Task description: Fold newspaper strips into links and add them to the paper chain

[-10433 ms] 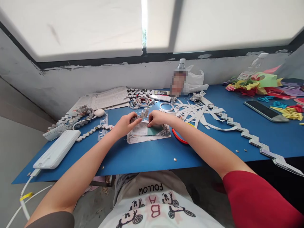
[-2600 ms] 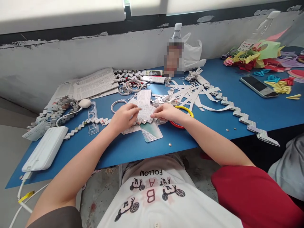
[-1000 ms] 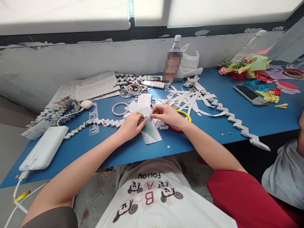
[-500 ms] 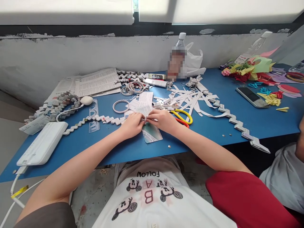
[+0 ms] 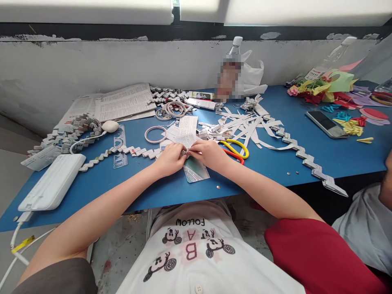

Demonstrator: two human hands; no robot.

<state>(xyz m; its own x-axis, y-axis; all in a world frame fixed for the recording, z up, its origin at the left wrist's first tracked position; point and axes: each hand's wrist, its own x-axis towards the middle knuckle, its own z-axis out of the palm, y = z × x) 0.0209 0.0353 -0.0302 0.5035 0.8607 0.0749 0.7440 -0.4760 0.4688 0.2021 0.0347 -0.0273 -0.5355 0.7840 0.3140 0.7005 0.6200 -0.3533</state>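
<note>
Both hands, the left hand [image 5: 170,157] and right hand [image 5: 208,153], pinch a folded newspaper strip [image 5: 185,152] over the bench [image 5: 171,188], seemingly mid-fold; next calls for a firm crease.

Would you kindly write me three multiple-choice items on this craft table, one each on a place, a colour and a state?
1. Where do the scissors lie?
A. just right of the right hand
B. on the power bank
C. beside the phone

2. What colour is the table?
A. green
B. blue
C. white

3. How are the two hands placed?
A. far apart
B. together, pinching a small folded paper piece
C. resting in the lap

Answers: 1 A, the yellow and red handles show beside that hand; 2 B, its bare surface is blue; 3 B, left hand and right hand meet fingertip to fingertip on the paper.
</note>
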